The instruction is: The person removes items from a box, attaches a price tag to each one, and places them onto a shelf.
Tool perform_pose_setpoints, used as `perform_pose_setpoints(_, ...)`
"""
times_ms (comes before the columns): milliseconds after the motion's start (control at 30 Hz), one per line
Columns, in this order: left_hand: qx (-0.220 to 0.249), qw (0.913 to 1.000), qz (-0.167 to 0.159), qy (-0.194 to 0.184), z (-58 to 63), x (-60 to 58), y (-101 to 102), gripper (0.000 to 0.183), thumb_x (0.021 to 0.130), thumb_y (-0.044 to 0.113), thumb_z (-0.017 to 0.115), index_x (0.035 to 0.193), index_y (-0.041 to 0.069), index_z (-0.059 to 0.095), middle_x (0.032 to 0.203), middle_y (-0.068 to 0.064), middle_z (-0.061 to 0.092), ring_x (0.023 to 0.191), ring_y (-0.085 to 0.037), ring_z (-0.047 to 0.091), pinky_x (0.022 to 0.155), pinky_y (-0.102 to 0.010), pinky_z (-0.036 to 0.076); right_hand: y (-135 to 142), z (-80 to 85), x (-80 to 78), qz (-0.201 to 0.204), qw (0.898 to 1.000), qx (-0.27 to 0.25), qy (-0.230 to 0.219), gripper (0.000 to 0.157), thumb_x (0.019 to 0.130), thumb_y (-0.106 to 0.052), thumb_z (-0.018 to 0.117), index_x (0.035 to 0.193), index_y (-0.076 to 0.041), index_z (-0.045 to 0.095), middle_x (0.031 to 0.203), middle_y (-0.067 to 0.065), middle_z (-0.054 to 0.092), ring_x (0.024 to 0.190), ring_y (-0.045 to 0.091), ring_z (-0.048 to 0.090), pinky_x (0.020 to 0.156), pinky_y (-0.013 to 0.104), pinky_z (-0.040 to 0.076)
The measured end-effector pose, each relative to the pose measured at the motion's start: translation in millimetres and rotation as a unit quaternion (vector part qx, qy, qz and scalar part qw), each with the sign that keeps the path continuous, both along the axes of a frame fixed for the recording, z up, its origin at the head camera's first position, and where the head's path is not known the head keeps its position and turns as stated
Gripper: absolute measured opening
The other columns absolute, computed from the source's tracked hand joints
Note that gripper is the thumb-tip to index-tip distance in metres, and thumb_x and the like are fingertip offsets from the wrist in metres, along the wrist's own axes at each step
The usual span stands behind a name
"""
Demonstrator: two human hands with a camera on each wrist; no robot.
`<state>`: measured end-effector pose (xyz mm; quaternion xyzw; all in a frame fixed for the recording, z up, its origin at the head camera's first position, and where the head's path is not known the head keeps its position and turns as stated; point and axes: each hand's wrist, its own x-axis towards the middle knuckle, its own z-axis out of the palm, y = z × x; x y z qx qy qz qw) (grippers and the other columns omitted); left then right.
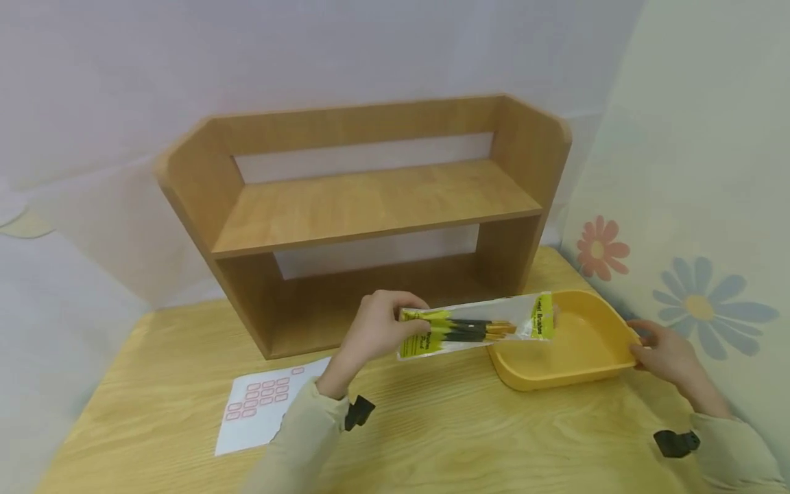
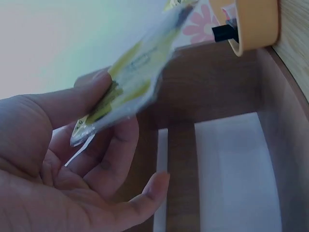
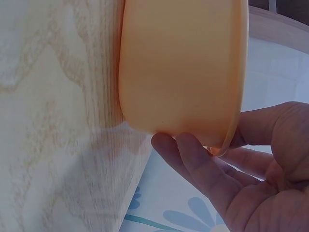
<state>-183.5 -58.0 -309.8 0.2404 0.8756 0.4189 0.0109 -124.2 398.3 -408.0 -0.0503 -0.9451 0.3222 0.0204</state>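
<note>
My left hand pinches one end of a clear plastic pack of paintbrushes between thumb and fingers. The pack has yellow printed ends and dark-handled brushes inside. Its far end overlaps the left part of a yellow plastic basin in the head view. In the left wrist view the thumb lies over the pack near its lower end. My right hand grips the basin's right rim. The right wrist view shows its fingertips against the outside of the basin wall, with the basin standing on the table.
A two-tier wooden shelf stands at the back of the wooden table. A white sheet with red printed boxes lies left of my left forearm. A wall with flower pictures rises close on the right.
</note>
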Motion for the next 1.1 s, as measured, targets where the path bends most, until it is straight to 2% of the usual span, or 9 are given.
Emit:
perform_pose_setpoints(133,-0.001,0.9996,-0.005,-0.029,-11.9,7.4,-25.2,0.017,0.080,0.017,0.077,0.096,0.018,0.075,0.064,0.005,0.058,0.050,-0.012,0.033,0.049,-0.026,0.029,2.2,0.6,2.5,-0.005,1.000,-0.003,-0.001,0.050,0.092,-0.007,0.052,0.133,0.016,0.036,0.101,0.039,0.060,0.063,0.019,0.069,0.057,0.030,0.055)
perform_pose_setpoints(233,0.004,0.9986,-0.015,-0.050,-26.1,14.9,-42.7,0.017,0.080,0.016,0.077,0.097,0.015,0.075,0.085,0.001,0.068,0.052,-0.011,0.034,0.050,-0.025,0.031,3.5,0.5,3.5,-0.005,1.000,-0.003,-0.001,0.050,0.092,-0.008,0.054,0.133,0.016,0.037,0.101,0.039,0.061,0.063,0.020,0.069,0.056,0.029,0.055)
perform_pose_setpoints(333,0.013,0.9964,-0.023,-0.080,-42.8,23.0,-58.1,0.019,0.081,0.016,0.076,0.099,0.012,0.074,0.101,-0.004,0.069,0.051,-0.009,0.031,0.050,-0.025,0.032,5.1,0.1,3.0,-0.001,1.000,0.013,0.006,0.051,0.091,-0.009,0.056,0.132,0.016,0.037,0.097,0.036,0.063,0.060,0.018,0.068,0.054,0.027,0.053)
perform_pose_setpoints(400,0.015,0.9946,-0.026,-0.099,-52.8,28.7,-67.1,0.019,0.081,0.017,0.076,0.099,0.012,0.074,0.107,-0.006,0.068,0.052,-0.008,0.031,0.051,-0.024,0.032,6.0,-0.6,2.4,0.001,1.000,0.022,0.012,0.052,0.091,-0.008,0.058,0.131,0.016,0.038,0.093,0.033,0.064,0.059,0.017,0.068,0.053,0.026,0.052)
perform_pose_setpoints(667,0.041,0.9867,-0.054,-0.148,-80.0,52.1,-91.6,0.017,0.079,0.013,0.077,0.094,0.007,0.073,0.099,-0.007,0.068,0.051,-0.004,0.033,0.053,-0.023,0.035,5.0,-1.0,1.6,0.002,0.999,0.035,0.014,0.053,0.089,-0.008,0.058,0.131,0.016,0.038,0.094,0.035,0.063,0.058,0.017,0.067,0.052,0.026,0.050)
perform_pose_setpoints(833,0.023,0.9828,-0.045,-0.178,-92.7,63.8,-93.9,0.015,0.078,0.013,0.078,0.091,0.010,0.072,0.090,-0.002,0.068,0.057,-0.006,0.052,0.054,-0.022,0.043,4.5,0.2,1.8,0.000,0.999,0.047,0.018,0.052,0.089,-0.009,0.058,0.131,0.016,0.038,0.093,0.034,0.064,0.058,0.017,0.067,0.052,0.027,0.049)
perform_pose_setpoints(900,0.008,0.9832,-0.043,-0.177,-96.4,68.3,-93.8,0.014,0.077,0.014,0.078,0.089,0.012,0.072,0.088,0.001,0.067,0.066,-0.010,0.058,0.060,-0.025,0.045,4.6,0.6,1.7,-0.001,0.999,0.049,0.014,0.052,0.090,-0.009,0.058,0.131,0.016,0.038,0.093,0.033,0.064,0.058,0.017,0.067,0.053,0.028,0.049)
perform_pose_setpoints(1100,-0.064,0.9878,-0.054,-0.131,-105.7,77.8,-93.5,0.011,0.075,0.019,0.079,0.083,0.019,0.071,0.086,0.012,0.068,0.083,-0.010,0.059,0.075,-0.034,0.047,5.9,0.5,1.3,0.004,0.998,0.054,0.010,0.052,0.091,-0.010,0.057,0.131,0.016,0.037,0.095,0.035,0.064,0.059,0.017,0.067,0.053,0.029,0.049)
